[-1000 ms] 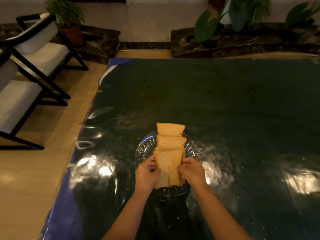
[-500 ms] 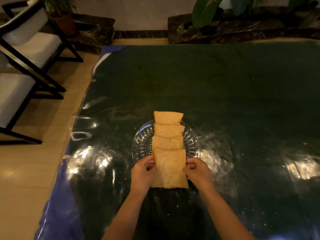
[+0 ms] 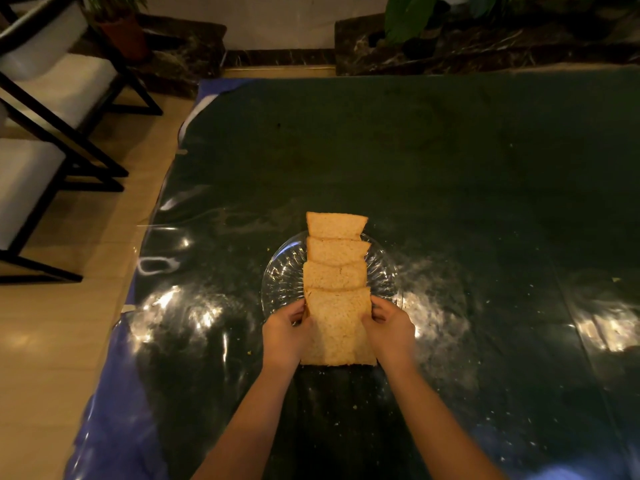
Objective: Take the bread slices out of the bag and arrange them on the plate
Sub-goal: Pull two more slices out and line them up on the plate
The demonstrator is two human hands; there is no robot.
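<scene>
A clear glass plate sits on the dark glossy table. Several bread slices lie across it in an overlapping row running away from me; the farthest slice overhangs the far rim. The nearest bread slice lies flat and overhangs the near rim. My left hand grips its left edge and my right hand grips its right edge. No bag is in view.
The table has a dark green cover under shiny plastic, with crumbs scattered around the plate. White-cushioned black chairs stand to the left on the wooden floor. Potted plants and dark stone planters line the far wall.
The nearest slice was held tilted up between both hands; it has come down flat onto the row. The camera has tipped downward a little.
</scene>
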